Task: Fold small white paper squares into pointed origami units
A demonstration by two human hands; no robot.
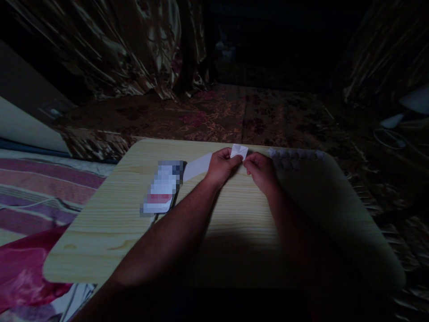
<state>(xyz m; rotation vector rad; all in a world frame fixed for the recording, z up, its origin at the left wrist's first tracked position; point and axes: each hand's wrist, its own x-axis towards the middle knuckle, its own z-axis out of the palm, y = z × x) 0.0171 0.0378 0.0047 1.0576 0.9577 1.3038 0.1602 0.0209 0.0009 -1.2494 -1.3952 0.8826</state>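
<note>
A small folded piece of white paper (239, 150) with crease lines is held up near the far edge of the table. My left hand (219, 167) grips it from the left, thumb over its lower edge. At the paper's lower right corner, my right hand (260, 169) is closed in a pinch, its fingertips against the corner. Flat white paper (197, 167) lies on the table just left of my left hand. Beyond my right hand sit several small folded white paper pieces (295, 154) in rows, partly in shadow.
The pale wooden table (110, 214) has rounded corners. A phone (164, 185) with a blurred-out screen lies on its left part. A striped bed cover (43, 188) is at the left, a patterned cloth-covered ledge (201, 112) behind, and a white lamp (415, 98) at the right. The room is dim.
</note>
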